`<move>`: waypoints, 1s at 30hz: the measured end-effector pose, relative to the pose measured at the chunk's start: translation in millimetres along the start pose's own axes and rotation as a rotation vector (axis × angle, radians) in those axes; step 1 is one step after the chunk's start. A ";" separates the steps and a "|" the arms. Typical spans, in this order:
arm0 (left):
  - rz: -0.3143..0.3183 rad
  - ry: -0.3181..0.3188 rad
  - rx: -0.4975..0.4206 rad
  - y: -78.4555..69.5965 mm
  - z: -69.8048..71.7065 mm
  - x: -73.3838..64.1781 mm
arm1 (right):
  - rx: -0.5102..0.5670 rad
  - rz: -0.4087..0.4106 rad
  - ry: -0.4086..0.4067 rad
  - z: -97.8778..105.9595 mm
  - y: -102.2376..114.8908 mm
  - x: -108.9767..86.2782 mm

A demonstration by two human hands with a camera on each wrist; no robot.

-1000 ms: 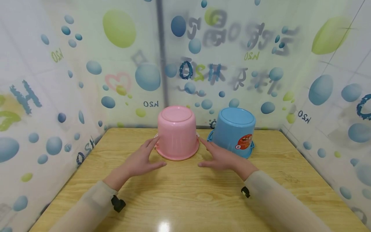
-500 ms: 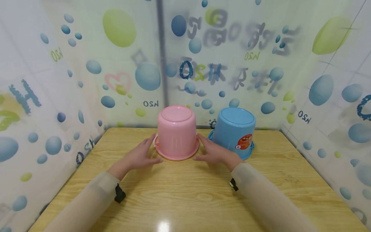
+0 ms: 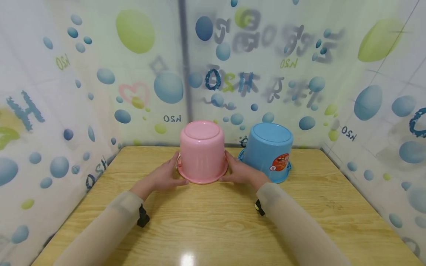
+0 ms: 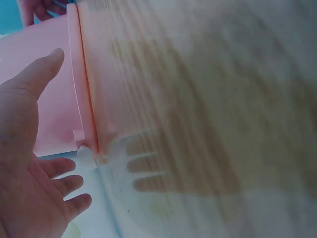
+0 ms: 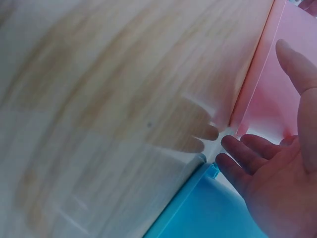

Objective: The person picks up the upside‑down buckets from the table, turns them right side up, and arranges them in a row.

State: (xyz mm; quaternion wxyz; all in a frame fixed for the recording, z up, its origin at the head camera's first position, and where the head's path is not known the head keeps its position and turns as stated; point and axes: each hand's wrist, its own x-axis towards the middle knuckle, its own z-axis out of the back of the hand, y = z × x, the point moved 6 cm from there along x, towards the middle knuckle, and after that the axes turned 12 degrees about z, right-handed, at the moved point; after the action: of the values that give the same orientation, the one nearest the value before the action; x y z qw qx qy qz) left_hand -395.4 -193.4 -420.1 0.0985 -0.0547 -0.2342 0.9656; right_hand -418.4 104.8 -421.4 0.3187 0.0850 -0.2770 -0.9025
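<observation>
A pink bucket [image 3: 202,159] stands upside down on the wooden table, its rim at the tabletop. My left hand [image 3: 161,178] is at its left side, thumb in front and fingers reaching along the side by the white handle. On the opposite side my right hand [image 3: 242,173] mirrors it, in the gap between the pink bucket and the blue bucket [image 3: 266,151]. In the left wrist view the left thumb [image 4: 47,67] lies over the pink wall, the fingers spread below. The right wrist view shows the right hand [image 5: 277,178] with extended fingers beside the pink rim.
The blue bucket is also upside down, with a red sticker [image 3: 280,162] on its front and its handle low at the sides. Behind the wooden table [image 3: 206,229] hangs a bubble-patterned curtain [image 3: 133,70], which also lines both sides.
Both hands have moved inward and slightly forward, closing in on the pink bucket's sides. Both buckets stay where they were.
</observation>
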 end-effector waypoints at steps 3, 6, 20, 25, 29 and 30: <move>-0.016 -0.003 -0.008 -1.5 -0.5 1.8 | 0.015 -0.007 0.003 0.3 1.3 1.2; -0.033 -0.001 -0.019 -2.6 -1.3 3.8 | 0.018 -0.014 0.007 1.3 2.7 1.7; -0.021 -0.010 -0.026 1.4 0.2 4.5 | 0.010 0.013 0.006 1.3 3.9 -0.8; -0.046 -0.057 -0.045 1.8 4.3 3.8 | 0.006 0.045 -0.022 3.0 6.4 -1.8; -0.072 -0.082 -0.081 3.0 7.0 3.0 | 0.007 0.051 -0.052 6.1 9.2 -4.5; -0.074 -0.082 -0.095 3.4 7.7 2.5 | 0.009 0.046 -0.058 6.8 9.6 -5.4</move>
State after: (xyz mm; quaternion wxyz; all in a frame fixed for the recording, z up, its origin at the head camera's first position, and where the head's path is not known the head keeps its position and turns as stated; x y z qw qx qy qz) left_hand -399.5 -199.2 -415.0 0.1217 -0.0110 -0.2855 0.9506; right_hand -411.3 105.1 -410.5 0.3308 0.0537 -0.2922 -0.8957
